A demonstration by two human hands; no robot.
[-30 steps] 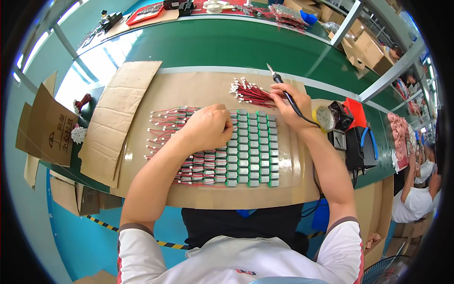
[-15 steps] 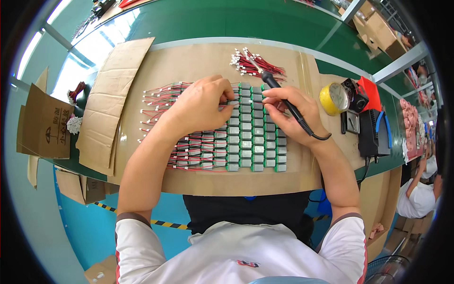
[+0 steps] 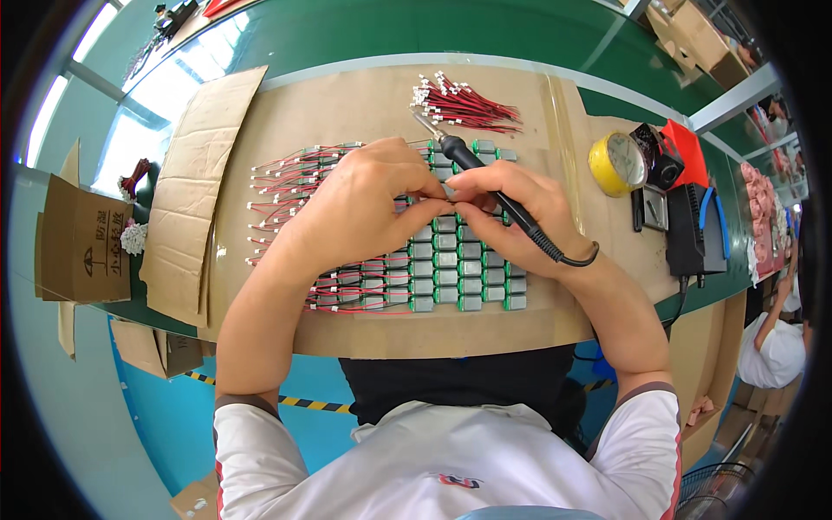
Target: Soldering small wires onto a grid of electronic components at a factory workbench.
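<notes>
Rows of small grey cells with green edges (image 3: pixel 445 260) lie on the cardboard-covered table, several with thin red and black wires (image 3: pixel 290 178) ending in white connectors on their left. My left hand (image 3: pixel 368 195) is over the rows, thumb and forefinger pinched on something too small to make out. Against its fingertips rests the pinched thumb and forefinger of my right hand (image 3: pixel 529 204). A soldering iron (image 3: pixel 498 178) lies across that right hand, held in its grip, with the metal tip pointing up and left, away from the cells. My fingers hide the cells beneath them.
A bundle of loose red wires (image 3: pixel 468 106) lies beyond the rows. To the right are a yellow tape roll (image 3: pixel 614 165), a red container (image 3: pixel 685 154) and a black box (image 3: pixel 693 238) with a blue-handled tool. A cardboard sheet (image 3: pixel 199 182) and an open carton (image 3: pixel 82 238) occupy the left.
My hands have come together, so their fingertips now meet over the rows. The right hand moved left with the soldering iron, and its tip shifted left. The view has shifted slightly.
</notes>
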